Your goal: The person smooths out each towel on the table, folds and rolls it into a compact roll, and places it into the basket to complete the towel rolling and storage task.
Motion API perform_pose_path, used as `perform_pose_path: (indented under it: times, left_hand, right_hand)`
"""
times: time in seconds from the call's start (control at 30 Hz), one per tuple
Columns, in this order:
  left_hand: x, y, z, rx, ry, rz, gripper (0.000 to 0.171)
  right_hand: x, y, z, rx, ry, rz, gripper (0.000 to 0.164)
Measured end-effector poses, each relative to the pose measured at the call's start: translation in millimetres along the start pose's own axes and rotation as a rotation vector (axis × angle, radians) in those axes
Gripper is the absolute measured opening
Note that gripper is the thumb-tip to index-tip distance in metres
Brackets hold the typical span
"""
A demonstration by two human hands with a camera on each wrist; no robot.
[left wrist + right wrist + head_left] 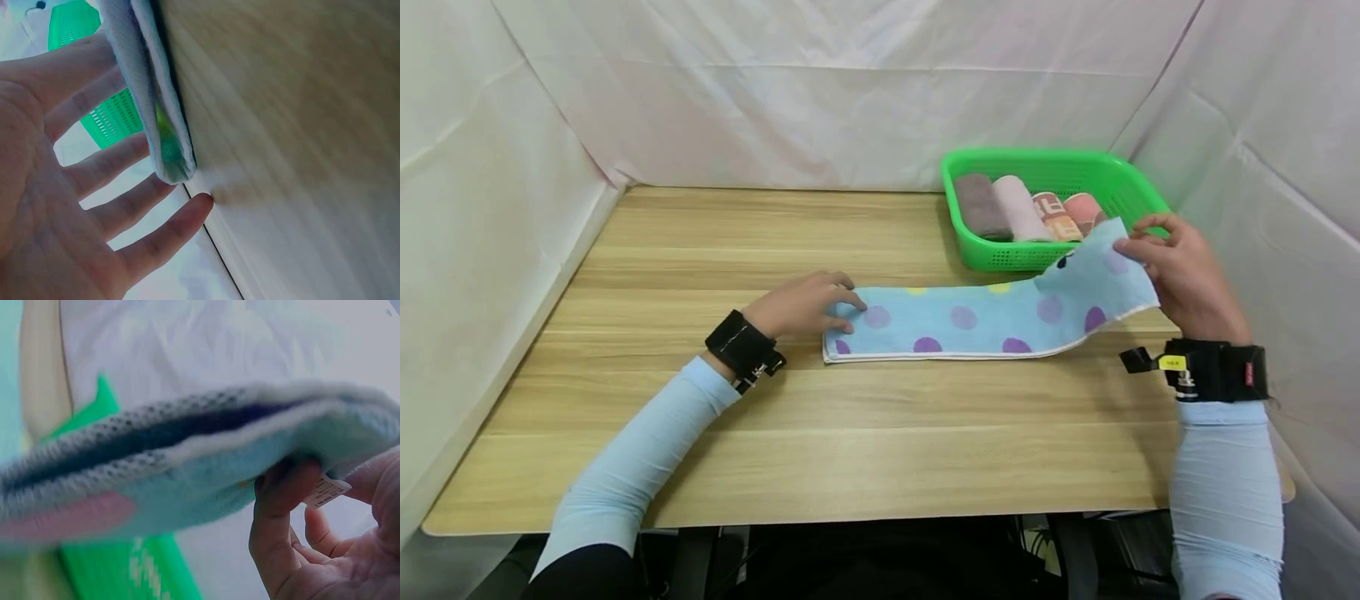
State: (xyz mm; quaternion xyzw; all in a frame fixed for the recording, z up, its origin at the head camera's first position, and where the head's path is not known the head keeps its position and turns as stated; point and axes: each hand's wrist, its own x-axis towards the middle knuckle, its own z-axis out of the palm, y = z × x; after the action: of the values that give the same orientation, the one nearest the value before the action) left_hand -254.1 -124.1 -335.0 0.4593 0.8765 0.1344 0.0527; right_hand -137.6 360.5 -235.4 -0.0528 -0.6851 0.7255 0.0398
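Observation:
A light blue towel with purple and yellow dots lies folded into a long strip on the table. My right hand pinches its right end, which is raised off the table in front of the basket. In the right wrist view the towel's layered edge and a small white label show near the fingers. At the strip's left end my left hand rests with fingers spread, touching the cloth. The left wrist view shows the towel's folded end beside those extended fingers.
A green plastic basket stands at the back right of the wooden table. Inside are a rolled brown towel, a rolled pale pink towel and patterned rolls. White cloth walls enclose the table.

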Motion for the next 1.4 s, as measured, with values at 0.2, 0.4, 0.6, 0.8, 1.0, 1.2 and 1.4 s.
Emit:
perform_pose_path:
  times: [0.2, 0.4, 0.6, 0.8, 1.0, 1.2, 1.4]
  left_hand:
    - [-3.2, 0.0, -0.3, -0.018, -0.019, -0.024, 0.043]
    - [-5.1, -0.6, -0.6, -0.020, -0.040, -0.035, 0.046]
    - [-1.0, 0.2, -0.7, -0.018, -0.051, -0.024, 0.046]
    - [7.1, 0.6, 0.4, 0.011, -0.042, 0.005, 0.045]
    - [7.4, -4.2, -6.6, -0.007, -0.078, -0.005, 0.039]
    - [-0.9, -7.6, -25.6, 0.061, 0.112, -0.072, 0.018]
    - [1.7, 7.1, -27.8, 0.100, 0.127, -0.017, 0.009]
  right_hand:
    - [14, -14, 84, -0.007, -0.172, -0.072, 0.025]
    - [33, 4, 171, -0.332, -0.289, -0.095, 0.020]
    - [48, 40, 234, -0.400, -0.419, -0.037, 0.023]
    - [58, 77, 267, -0.422, -0.445, -0.008, 0.021]
    - [61, 100, 284, -0.443, -0.412, -0.071, 0.017]
    - [63, 118, 288, -0.373, -0.491, -0.041, 0.020]
    - [65, 117, 282, -0.412, -0.497, -0.016, 0.021]
